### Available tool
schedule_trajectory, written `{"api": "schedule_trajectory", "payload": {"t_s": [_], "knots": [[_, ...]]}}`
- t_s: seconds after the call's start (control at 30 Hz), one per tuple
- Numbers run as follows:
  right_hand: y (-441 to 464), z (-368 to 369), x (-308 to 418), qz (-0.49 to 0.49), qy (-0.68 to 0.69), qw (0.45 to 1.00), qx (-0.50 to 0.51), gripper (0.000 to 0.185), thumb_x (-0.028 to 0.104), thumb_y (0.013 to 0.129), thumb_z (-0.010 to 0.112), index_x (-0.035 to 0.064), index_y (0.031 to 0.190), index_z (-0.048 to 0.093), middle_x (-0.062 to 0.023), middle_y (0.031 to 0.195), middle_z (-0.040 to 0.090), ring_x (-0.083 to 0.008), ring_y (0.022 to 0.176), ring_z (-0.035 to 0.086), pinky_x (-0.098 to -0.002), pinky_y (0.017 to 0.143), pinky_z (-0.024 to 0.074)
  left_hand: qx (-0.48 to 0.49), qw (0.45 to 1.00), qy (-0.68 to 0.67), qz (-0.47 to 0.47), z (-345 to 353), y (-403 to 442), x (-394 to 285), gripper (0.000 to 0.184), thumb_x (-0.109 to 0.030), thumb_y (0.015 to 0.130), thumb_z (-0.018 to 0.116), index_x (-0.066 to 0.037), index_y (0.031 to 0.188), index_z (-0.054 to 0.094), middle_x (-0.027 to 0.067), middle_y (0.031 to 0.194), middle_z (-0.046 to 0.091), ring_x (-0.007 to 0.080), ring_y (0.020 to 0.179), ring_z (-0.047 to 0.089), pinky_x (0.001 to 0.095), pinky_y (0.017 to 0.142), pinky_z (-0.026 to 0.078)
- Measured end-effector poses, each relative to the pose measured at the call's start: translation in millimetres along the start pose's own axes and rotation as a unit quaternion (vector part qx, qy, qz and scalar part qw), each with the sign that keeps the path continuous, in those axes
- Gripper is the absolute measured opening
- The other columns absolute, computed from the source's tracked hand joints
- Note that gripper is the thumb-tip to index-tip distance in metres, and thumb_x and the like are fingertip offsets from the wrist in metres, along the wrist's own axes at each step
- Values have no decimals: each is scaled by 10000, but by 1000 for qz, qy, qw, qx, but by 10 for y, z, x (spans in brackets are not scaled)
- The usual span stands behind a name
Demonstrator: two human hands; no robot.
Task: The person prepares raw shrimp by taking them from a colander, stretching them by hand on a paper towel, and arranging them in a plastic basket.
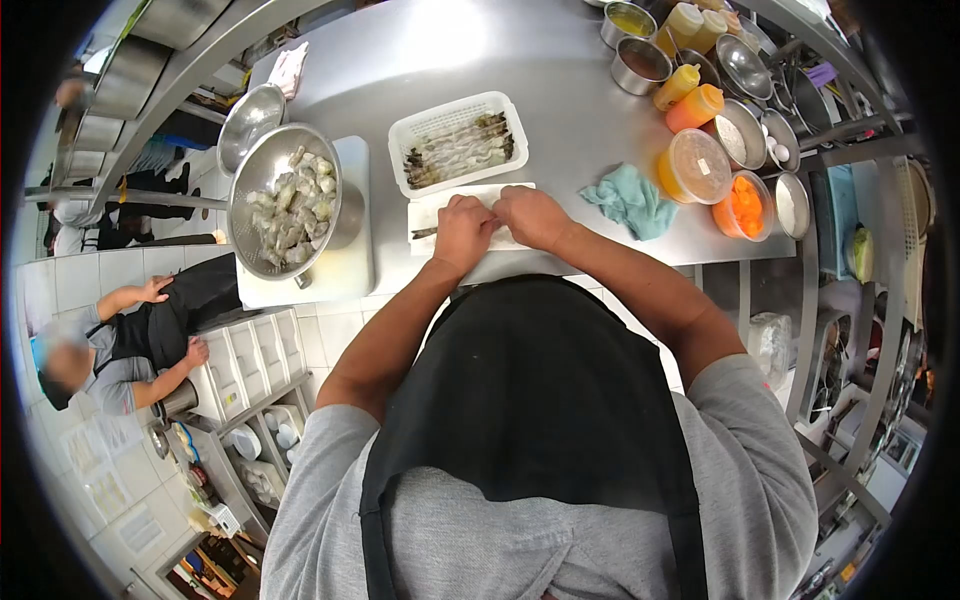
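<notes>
My left hand (465,230) is closed over a shrimp on a white board (422,214); the dark tail (425,232) sticks out to its left. Right beside it, my right hand (531,216) has its fingers pinched together, meeting the left fingertips at the shrimp. Most of the shrimp's body is hidden beneath both hands. Just behind the board stands a white plastic basket (397,140), in which peeled, straightened shrimp (458,150) with dark tails lie side by side.
At left, a metal colander (240,215) of shrimp rests on a white cutting board (352,265). A green cloth (632,202) lies right of my hands. Squeeze bottles (695,107), lidded tub (695,166) and bowls crowd the right side. Another person (130,340) is at left.
</notes>
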State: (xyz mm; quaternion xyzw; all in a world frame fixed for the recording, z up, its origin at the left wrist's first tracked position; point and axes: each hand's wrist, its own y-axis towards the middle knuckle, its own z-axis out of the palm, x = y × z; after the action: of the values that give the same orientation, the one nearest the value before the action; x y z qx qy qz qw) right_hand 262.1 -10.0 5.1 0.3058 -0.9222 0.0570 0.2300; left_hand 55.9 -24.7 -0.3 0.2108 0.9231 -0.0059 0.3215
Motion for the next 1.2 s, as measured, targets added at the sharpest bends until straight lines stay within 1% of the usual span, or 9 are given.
{"api": "schedule_trajectory", "payload": {"t_s": [0.1,0.2,0.3,0.5,0.7,0.9,1.0,1.1,1.2], "knots": [[16,-48,35,27,5,999,40,95,107,915,704,52,981,744,-174,1053,699,-385,1074,714,-518,887,597,14,1000,14,2,-59,-22,-12,134,-207,880,841,-100,959,853,65,978,764,327,1088,668,502,931,501],[-39,-89,60,17,32,999,6,122,116,900,728,43,997,743,-170,1064,700,-387,1103,696,-514,933,582,-54,997,59,11,-265,-196,99,126,-208,891,816,-154,995,863,17,1011,762,297,1181,638,528,970,455],[-21,-136,280,-8,24,997,-76,146,128,878,760,37,990,745,-160,1060,701,-384,1118,676,-513,973,555,-3,992,130,-9,-589,-408,414,113,-202,894,805,-188,992,861,-17,1022,769,260,1192,628,507,972,429],[274,83,442,-15,-14,1000,-20,107,120,911,667,44,931,739,-155,1034,704,-370,1082,671,-530,954,531,-13,994,109,13,-678,-471,546,88,-190,886,808,-194,963,852,-29,1004,759,235,1165,627,498,942,421],[353,28,564,-13,-30,999,-16,122,124,855,646,38,894,725,-157,990,704,-376,1042,681,-544,915,535,-47,996,75,8,-622,-512,617,104,-188,865,811,-195,961,851,-26,985,740,236,1170,623,500,935,420],[373,78,621,22,-25,999,-18,144,159,837,655,38,881,719,-159,987,702,-382,1029,681,-545,909,539,-19,997,79,3,-635,-518,666,150,-211,872,830,-181,1016,858,-6,1021,742,259,1187,627,507,959,427],[356,107,581,54,1,998,-10,162,152,837,659,34,927,725,-164,988,702,-387,1050,681,-547,926,543,-24,997,73,11,-617,-522,690,134,-215,881,825,-175,1006,854,0,1020,741,261,1181,625,516,956,431],[112,68,451,42,-9,997,-66,194,142,840,665,33,990,723,-177,997,703,-401,1058,684,-551,942,549,-15,997,75,21,-632,-514,712,124,-215,884,824,-158,991,847,14,1004,743,267,1167,629,517,959,434],[51,55,366,48,22,998,-16,230,117,836,675,42,1049,716,-185,1011,703,-414,1053,686,-550,953,554,-14,997,65,30,-686,-515,673,111,-199,886,817,-134,974,837,39,969,742,288,1109,648,508,937,459]]}}
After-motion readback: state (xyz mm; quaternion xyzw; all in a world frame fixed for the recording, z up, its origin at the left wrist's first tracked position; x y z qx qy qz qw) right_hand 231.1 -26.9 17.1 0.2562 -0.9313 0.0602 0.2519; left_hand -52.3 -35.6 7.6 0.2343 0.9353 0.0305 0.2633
